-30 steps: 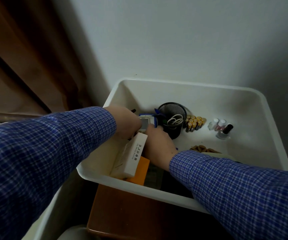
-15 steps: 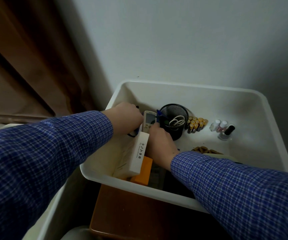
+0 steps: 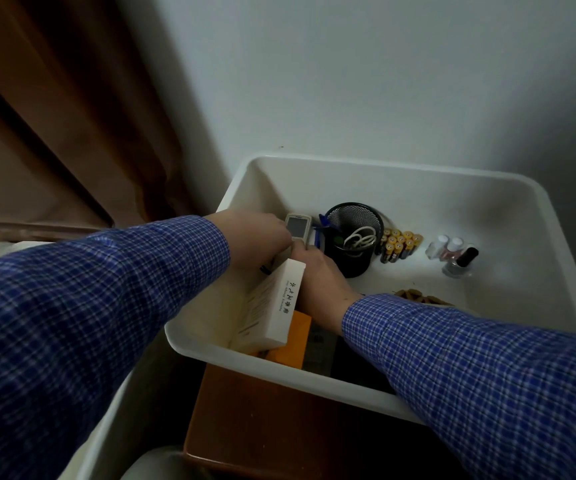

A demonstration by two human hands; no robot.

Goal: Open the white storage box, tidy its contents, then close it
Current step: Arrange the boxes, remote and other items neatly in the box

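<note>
The white storage box (image 3: 418, 168) stands open against the wall. Both my hands reach into its left part. My left hand (image 3: 255, 237) and my right hand (image 3: 317, 275) hold a small white remote control (image 3: 298, 226) upright near the box's far left wall; the fingertips are hidden. A white carton with printed characters (image 3: 279, 306) leans at the left side, over an orange box (image 3: 295, 337). A black mesh cup (image 3: 352, 237) holds scissors. Beside it stand yellow-topped batteries (image 3: 399, 245) and small nail polish bottles (image 3: 454, 254).
A brown pile (image 3: 414, 296) lies by my right sleeve. The box rests on a brown wooden surface (image 3: 262, 427). A brown curtain (image 3: 54, 116) hangs at the left and a pale wall rises behind. A white edge (image 3: 106, 427) runs along the lower left.
The remote has been raised from lying low between my hands to standing upright at the box's far left. Both hands moved slightly toward the back wall with it.
</note>
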